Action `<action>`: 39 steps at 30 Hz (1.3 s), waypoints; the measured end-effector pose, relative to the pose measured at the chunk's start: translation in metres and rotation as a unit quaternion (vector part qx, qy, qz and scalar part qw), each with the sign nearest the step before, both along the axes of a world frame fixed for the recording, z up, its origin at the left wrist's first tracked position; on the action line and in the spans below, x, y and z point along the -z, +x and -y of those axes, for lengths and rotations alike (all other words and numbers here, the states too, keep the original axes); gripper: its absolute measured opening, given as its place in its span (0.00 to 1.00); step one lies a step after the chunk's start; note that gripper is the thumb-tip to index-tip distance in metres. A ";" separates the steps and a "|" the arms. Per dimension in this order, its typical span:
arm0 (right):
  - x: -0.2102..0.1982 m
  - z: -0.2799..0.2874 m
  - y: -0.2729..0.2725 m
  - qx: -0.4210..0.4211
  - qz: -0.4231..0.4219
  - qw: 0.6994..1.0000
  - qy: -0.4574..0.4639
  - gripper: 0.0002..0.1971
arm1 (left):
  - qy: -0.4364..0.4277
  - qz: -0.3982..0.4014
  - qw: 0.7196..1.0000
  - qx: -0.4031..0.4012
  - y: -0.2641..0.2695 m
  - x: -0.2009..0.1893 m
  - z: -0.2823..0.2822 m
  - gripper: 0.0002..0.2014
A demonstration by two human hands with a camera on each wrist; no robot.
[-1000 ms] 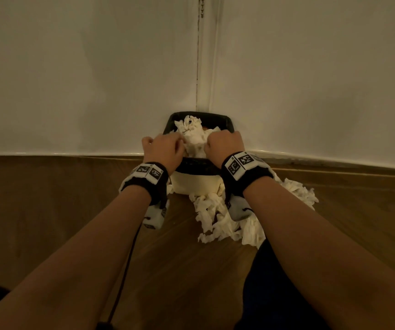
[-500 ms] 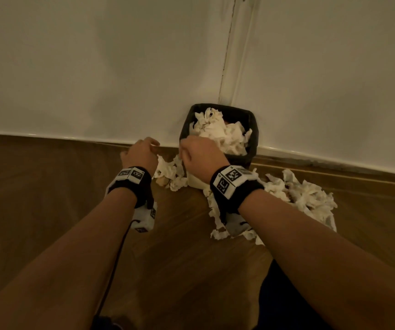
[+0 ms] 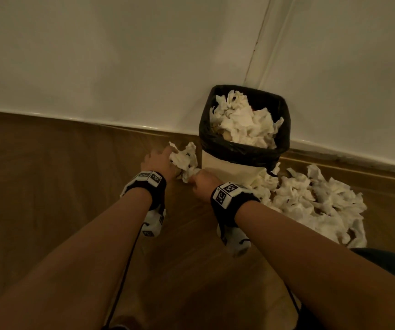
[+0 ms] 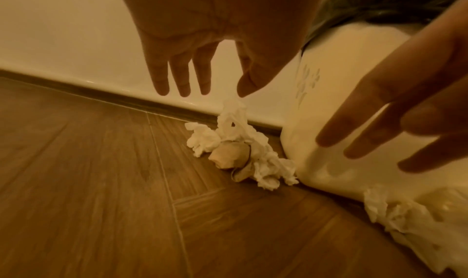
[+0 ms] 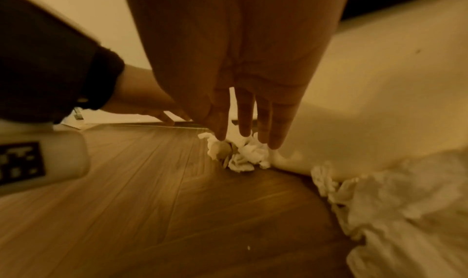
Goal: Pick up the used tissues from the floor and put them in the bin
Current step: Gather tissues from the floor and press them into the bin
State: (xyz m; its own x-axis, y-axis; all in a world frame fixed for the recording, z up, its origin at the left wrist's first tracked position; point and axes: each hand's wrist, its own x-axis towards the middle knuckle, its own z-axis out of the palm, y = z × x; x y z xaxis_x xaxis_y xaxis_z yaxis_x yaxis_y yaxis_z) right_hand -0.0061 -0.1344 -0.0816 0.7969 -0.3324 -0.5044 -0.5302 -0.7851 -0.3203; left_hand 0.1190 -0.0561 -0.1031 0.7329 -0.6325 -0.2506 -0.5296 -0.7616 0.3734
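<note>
My left hand (image 4: 202,32): fingers straight, holding nothing, above the small tissue clump (image 4: 243,148).
My right hand (image 5: 243,72): fingers straight, reaching for it too.
Clump: floor, left of the bin (image 3: 244,148).
Big pile (image 3: 315,201): floor, right of the bin.

Both bare forearms reach forward and down, side by side, each with a black band with white markers at the wrist. The left hand (image 3: 158,160) points its fingers (image 4: 181,78) downward; they are straight and a little spread, and the thumb stands apart from them. The right hand (image 3: 203,184) is just beside it, its fingers (image 5: 244,122) also straight and directed down. Neither hand is curled around anything.
</note>
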 end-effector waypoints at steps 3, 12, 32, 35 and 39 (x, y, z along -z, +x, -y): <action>0.026 -0.003 0.005 -0.001 -0.064 0.998 0.009 0.24 | 0.018 -0.027 0.999 0.010 0.001 0.010 0.011 0.25; 0.050 -0.002 0.009 0.047 0.004 0.998 -0.033 0.23 | 0.027 -0.059 0.998 0.019 0.010 0.045 0.024 0.19; 0.070 0.003 0.011 -0.006 0.011 0.998 -0.060 0.22 | -0.059 -0.079 0.986 -0.135 0.024 0.045 -0.009 0.17; 0.070 0.000 0.013 0.035 0.031 0.997 -0.064 0.19 | -0.075 -0.089 0.976 -0.183 0.024 0.046 -0.015 0.13; 0.073 -0.003 0.010 0.021 0.087 0.990 -0.108 0.21 | -0.086 -0.123 0.963 -0.223 0.026 0.047 -0.021 0.13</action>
State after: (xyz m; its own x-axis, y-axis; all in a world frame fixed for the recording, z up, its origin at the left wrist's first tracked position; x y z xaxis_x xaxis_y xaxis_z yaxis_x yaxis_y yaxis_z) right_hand 0.0037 -0.1312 -0.1545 0.8489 -0.4524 -0.2733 -0.5152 -0.8237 -0.2369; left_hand 0.1451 -0.0355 -0.1501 0.8734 -0.3164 -0.3703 -0.0442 -0.8085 0.5868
